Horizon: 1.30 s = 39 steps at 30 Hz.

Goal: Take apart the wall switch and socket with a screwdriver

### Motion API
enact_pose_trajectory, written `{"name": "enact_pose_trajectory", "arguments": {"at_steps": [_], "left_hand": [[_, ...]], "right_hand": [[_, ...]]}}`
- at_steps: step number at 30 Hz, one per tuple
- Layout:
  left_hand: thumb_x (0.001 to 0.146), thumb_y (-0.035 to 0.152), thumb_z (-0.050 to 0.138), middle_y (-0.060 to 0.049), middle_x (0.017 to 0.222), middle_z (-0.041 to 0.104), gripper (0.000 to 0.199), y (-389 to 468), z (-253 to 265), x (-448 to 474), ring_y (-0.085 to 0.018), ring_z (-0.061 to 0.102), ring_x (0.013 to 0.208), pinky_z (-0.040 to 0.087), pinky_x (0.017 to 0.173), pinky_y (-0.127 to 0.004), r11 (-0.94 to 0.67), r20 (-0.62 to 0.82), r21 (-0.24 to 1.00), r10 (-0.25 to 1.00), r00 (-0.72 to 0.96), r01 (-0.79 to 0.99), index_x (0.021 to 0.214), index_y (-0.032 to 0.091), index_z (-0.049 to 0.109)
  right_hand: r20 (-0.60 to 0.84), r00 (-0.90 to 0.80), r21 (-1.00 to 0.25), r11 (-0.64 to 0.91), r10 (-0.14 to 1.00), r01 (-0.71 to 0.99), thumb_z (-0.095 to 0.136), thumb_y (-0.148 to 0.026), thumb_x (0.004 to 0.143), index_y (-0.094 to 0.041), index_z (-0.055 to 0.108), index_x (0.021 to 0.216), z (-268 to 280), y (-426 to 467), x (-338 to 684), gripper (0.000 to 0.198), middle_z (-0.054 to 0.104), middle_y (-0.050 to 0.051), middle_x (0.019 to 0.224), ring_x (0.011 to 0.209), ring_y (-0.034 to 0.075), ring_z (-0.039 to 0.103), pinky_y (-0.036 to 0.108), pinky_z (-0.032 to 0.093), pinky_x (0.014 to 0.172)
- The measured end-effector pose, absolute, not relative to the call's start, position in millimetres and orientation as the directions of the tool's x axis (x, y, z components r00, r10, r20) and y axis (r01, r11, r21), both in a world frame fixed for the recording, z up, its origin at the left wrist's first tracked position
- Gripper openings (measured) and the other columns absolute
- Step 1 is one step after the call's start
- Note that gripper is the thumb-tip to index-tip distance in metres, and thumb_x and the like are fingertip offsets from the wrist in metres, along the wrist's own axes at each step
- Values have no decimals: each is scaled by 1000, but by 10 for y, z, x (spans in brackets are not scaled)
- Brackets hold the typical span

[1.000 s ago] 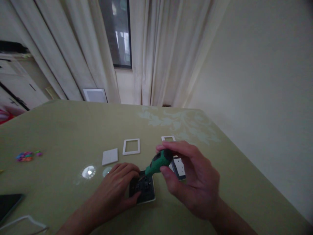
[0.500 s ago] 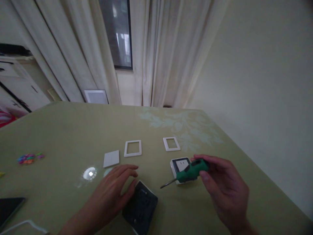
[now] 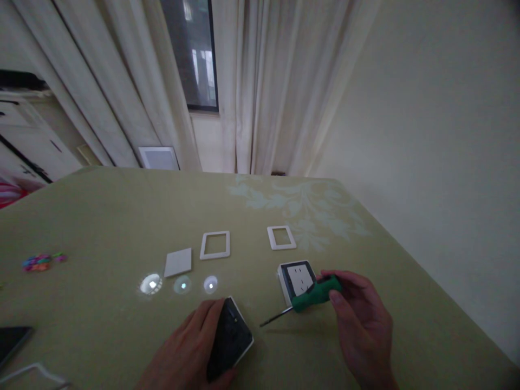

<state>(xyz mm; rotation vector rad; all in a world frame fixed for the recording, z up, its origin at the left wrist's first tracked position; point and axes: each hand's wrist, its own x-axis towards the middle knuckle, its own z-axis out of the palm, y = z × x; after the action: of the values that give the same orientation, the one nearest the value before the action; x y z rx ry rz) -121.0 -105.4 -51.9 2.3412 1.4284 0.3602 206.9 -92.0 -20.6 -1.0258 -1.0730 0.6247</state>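
My left hand is closed around a black switch box with a white rim, its fingers along the left side and the thumb at the near edge. In my right hand is a green-handled screwdriver, gripped by the handle, its metal tip pointing left toward the black box but apart from it. Behind the screwdriver lies a wall socket with a white face and dark surround, partly covered by the handle.
Two white square frames lie farther back on the green tablecloth. Left of them is a white square plate. Small colourful pieces, a dark flat device and a white cable lie at the left.
My left hand has moved down and taken hold of the black switch box, which is now tilted. My right hand has shifted slightly left and down with the screwdriver.
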Motion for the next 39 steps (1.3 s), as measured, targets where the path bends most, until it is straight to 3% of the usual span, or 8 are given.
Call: {"name": "enact_pose_trajectory", "arguments": {"at_steps": [5, 12, 21, 31, 39], "left_hand": [[64, 19, 86, -13, 153, 68, 84, -954, -362, -1254, -47, 65, 138, 55, 113, -68, -368, -21, 442, 908, 419, 818, 144, 31, 61], [69, 5, 73, -6, 146, 69, 83, -808, -6, -1110, -35, 63, 136, 53, 116, -59, -414, -131, 490, 835, 534, 767, 146, 34, 58], [66, 15, 80, -10, 135, 62, 78, -829, 159, -897, -35, 58, 124, 52, 110, -57, -408, -184, 566, 785, 592, 716, 140, 25, 58], [68, 15, 80, -8, 134, 57, 83, -800, 181, -860, -32, 59, 125, 53, 111, -49, -427, -131, 645, 756, 642, 634, 144, 28, 51], [71, 10, 73, -8, 138, 58, 76, -799, 154, -827, -31, 57, 128, 51, 115, -50, -448, -97, 642, 757, 646, 622, 142, 29, 54]], "right_hand": [[396, 384, -907, 421, 834, 22, 82, -27, 95, -23, 79, 117, -179, -946, 2077, 22, 83, 10, 108, 97, 23, 82, 30, 68, 83], [418, 412, -889, 457, 810, 3, 81, -25, 97, -22, 77, 118, -130, -956, 2039, 22, 83, 11, 112, 98, 24, 82, 34, 69, 85], [497, 390, -836, 548, 775, -22, 80, -21, 98, -23, 76, 122, -95, -1039, 1941, 25, 83, 9, 114, 102, 22, 81, 33, 69, 88], [445, 459, -840, 536, 768, -83, 81, -23, 97, -23, 76, 120, -117, -961, 2013, 24, 83, 9, 115, 100, 21, 81, 32, 67, 86], [501, 422, -821, 569, 755, -43, 79, -20, 98, -24, 77, 121, -53, -1047, 1960, 23, 83, 8, 117, 105, 20, 81, 29, 68, 91]]}}
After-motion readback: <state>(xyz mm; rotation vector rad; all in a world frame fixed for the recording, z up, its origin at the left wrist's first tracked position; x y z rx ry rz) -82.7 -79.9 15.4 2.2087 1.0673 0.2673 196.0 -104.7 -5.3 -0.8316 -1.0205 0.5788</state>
